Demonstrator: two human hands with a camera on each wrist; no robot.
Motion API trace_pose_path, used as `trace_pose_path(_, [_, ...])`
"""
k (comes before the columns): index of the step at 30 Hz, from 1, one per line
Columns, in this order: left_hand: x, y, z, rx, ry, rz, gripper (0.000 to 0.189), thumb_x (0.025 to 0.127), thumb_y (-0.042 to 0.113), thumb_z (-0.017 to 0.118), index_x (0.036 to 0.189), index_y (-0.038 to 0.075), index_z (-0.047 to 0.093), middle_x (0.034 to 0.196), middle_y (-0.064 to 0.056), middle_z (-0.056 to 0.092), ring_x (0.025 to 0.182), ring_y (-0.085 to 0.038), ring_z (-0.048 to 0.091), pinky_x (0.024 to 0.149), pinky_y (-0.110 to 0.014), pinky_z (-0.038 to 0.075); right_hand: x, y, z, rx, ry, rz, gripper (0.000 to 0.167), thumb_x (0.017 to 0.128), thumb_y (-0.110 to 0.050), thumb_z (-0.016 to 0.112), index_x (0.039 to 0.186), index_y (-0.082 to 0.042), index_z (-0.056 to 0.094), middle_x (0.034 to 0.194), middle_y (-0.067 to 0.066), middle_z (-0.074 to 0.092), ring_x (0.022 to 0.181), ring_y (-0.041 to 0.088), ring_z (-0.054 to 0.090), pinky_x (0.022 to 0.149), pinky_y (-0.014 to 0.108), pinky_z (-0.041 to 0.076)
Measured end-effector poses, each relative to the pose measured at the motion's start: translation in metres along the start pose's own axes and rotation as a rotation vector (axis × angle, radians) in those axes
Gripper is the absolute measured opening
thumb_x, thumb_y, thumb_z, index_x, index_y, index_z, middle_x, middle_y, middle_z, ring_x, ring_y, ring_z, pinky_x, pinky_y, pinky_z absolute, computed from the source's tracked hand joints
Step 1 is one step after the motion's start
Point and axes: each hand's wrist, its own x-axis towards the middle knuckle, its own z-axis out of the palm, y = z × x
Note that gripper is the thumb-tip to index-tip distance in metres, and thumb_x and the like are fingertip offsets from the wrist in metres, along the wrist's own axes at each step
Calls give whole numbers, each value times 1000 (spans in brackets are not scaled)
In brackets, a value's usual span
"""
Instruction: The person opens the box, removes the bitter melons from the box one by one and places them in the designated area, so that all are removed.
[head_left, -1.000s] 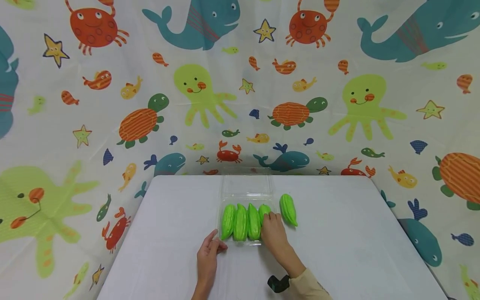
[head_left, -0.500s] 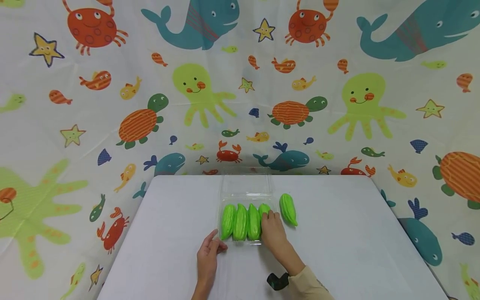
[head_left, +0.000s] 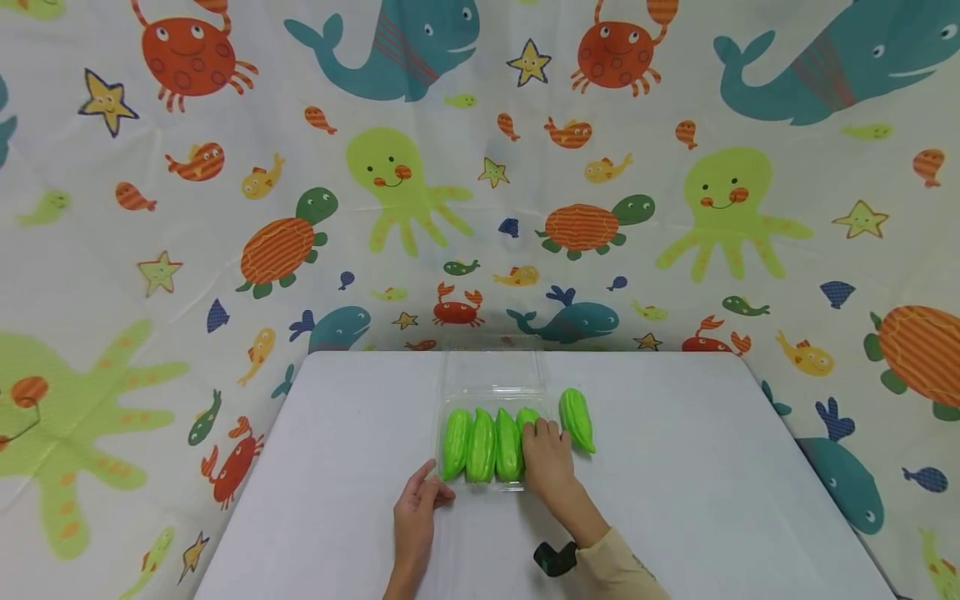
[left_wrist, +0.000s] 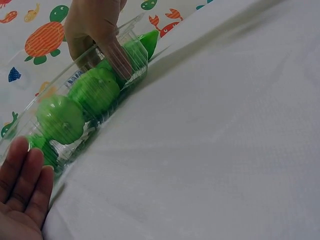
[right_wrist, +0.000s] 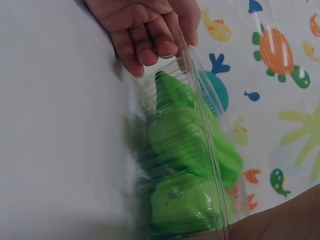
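Note:
A clear plastic box (head_left: pixel 480 487) stands open on the white table with its lid folded back. Three ridged light-green bitter melons (head_left: pixel 482 446) lie side by side in it. At the box's right end my right hand (head_left: pixel 547 462) grips another bitter melon (head_left: pixel 528 414), covering most of it. In the left wrist view the thumb (left_wrist: pixel 117 60) of that hand reaches down inside the box wall. My left hand (head_left: pixel 416 504) is at the front left corner of the box, its fingers fairly straight in the left wrist view. One more bitter melon (head_left: pixel 576 419) lies outside, right of the box.
A white cloth covers the table (head_left: pixel 697 467). Behind it hangs a curtain (head_left: pixel 480 200) printed with sea animals. A black wrist device (head_left: pixel 555 559) sits by the right sleeve (head_left: pixel 618 571). The open lid (head_left: pixel 493 369) reaches toward the table's back edge.
My right hand's fingers have shifted slightly right and spread a little over the same bitter melon. The left hand, the box and the other bitter melons have stayed in place.

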Motion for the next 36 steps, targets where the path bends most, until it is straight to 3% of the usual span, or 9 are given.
trace_pose_path(8, [-2,-1,0,17,5,25,39,103,12,51,140,-1,52,85,-12,73,82,-15,72,77,-20,60,1,2,0,5,-11,-6,35,72,1,80,98,-4,58,91,12,54,82,28,47,68,40,39])
trace_pose_path(21, [1,-1,0,4,-4,-21,39,104,15,51,141,5,52,89,-10,73,86,-16,72,82,-19,59,6,7,5,12,-80,13,61,62,-10,91,111,-5,55,100,13,52,88,29,48,69,41,40])
trace_pose_path(27, [2,-1,-2,13,-3,-37,40,104,16,52,141,4,51,87,-8,73,86,-16,72,81,-19,59,8,6,7,-2,-80,13,59,65,-3,85,115,-4,54,103,14,52,90,30,49,70,40,41])
trace_pose_path(36, [4,1,-4,5,-22,-9,39,104,14,51,142,3,51,92,-20,72,84,-12,71,81,-20,59,10,4,6,-11,-76,21,53,70,-5,82,116,0,57,101,16,55,90,30,49,74,41,42])
